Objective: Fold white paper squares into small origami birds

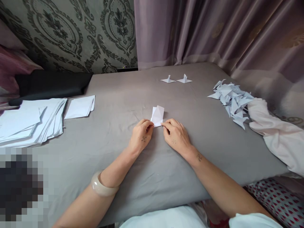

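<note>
A small folded piece of white paper [157, 116] is held just above or on the grey cloth, in the middle of the view. My left hand [142, 133] pinches its lower left corner between thumb and fingers. At the lower right corner, the fingertips of my right hand [175, 134] are pinched on the same paper. Slanting fold edges show on its upper part, where one layer stands out past another.
Stacked white sheets [52, 123] and smaller cut sheets [79, 107] lie at left. Two folded paper birds [184, 79] stand at the back. A heap of folded paper [234, 98] sits right, beside a pale cloth [273, 126]. Black fabric [52, 84] lies back left on the grey-covered surface [118, 95].
</note>
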Tool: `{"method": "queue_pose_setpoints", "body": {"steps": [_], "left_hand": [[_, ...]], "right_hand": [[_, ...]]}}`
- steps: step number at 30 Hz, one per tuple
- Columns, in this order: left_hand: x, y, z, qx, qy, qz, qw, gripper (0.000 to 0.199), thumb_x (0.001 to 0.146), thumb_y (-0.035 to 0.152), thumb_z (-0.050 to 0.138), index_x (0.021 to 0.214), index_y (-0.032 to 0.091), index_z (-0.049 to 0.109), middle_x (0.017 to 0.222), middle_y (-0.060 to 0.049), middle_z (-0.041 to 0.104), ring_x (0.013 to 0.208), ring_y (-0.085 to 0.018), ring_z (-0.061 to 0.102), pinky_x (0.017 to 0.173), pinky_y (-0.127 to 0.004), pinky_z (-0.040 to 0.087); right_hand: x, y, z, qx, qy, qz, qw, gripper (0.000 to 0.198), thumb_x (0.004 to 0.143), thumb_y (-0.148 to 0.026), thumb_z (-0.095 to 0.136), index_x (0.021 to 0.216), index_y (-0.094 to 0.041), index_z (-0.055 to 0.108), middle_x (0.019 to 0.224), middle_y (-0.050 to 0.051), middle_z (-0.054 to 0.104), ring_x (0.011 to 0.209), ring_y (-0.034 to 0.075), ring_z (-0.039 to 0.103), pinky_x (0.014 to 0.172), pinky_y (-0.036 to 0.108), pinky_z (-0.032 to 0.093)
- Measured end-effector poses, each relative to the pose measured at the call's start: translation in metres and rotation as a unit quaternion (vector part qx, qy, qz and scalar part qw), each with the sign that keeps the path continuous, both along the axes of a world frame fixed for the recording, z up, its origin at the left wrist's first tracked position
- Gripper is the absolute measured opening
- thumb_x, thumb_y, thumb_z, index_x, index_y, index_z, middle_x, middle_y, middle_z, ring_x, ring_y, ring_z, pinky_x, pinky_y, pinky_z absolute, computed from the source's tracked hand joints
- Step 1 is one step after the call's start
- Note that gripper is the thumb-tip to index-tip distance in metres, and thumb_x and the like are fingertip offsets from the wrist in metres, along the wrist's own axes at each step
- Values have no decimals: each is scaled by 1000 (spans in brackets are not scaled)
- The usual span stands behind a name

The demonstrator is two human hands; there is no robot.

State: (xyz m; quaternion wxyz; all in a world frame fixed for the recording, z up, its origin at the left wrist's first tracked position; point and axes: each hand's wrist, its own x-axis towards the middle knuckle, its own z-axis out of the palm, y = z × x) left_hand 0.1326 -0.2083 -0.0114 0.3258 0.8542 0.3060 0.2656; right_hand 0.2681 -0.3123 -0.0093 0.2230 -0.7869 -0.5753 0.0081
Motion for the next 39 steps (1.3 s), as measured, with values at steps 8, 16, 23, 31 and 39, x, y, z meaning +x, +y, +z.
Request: {"method": "queue_pose_setpoints", "body": {"steps": [8,16,23,31,39], "left_hand": [[-2,-2,-3,28,17,-9,999,22,82,7,48,93,16,65,102,-7,65,72,-12,62,70,-24,51],[-5,1,-6,43,26,-9,999,28,79,5,44,93,14,67,99,-9,61,71,-13,59,69,-26,52],[-8,9,0,-8,23,40,999,32,78,5,42,80,17,72,91,-5,67,68,-12,61,71,-25,51],[-8,11,0,-38,15,55,998,31,77,5,43,78,15,71,90,-5,68,69,-12,61,71,-24,51],[-8,7,-3,24,-10,-30,999,35,78,3,41,100,16,65,96,-7,67,85,-16,63,79,-29,52]], "right_hand": [[-11,-3,9,-17,-47,67,997,35,87,-10,42,113,-16,63,112,9,60,100,22,50,86,34,42],[-22,-4,13,-55,-62,76,994,40,89,-14,39,125,-14,56,112,11,59,96,24,50,85,37,41],[-27,-6,16,-70,-79,78,991,44,89,-20,42,131,-15,53,112,14,59,98,27,49,86,40,38],[-32,-5,17,-82,-106,91,987,47,92,-27,42,136,-17,50,111,15,57,96,28,46,88,42,36],[-27,-5,15,-71,-111,98,986,43,93,-30,42,134,-26,53,107,14,56,93,27,45,88,43,35]]}}
